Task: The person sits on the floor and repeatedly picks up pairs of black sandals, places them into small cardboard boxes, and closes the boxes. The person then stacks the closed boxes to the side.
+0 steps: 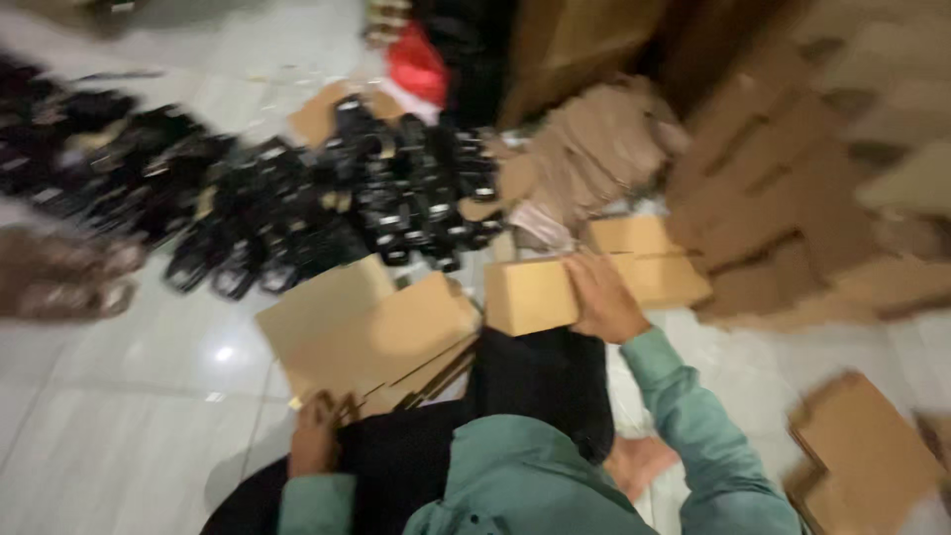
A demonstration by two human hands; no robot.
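My right hand [601, 297] rests on top of a closed brown cardboard box [530, 294] that stands on the floor in front of me. My left hand [314, 436] is low at my left side, its fingers on the near edge of a pile of flat unfolded cardboard sheets [367, 327]. Both arms wear teal sleeves, and dark cloth covers my lap. The picture is blurred by motion.
A big heap of black sandals [327, 203] lies on the white tiled floor [129, 416] ahead and to the left. Brown paper [594, 149] and stacks of folded cardboard [792, 218] fill the right. More flat boxes [862, 451] lie at the lower right.
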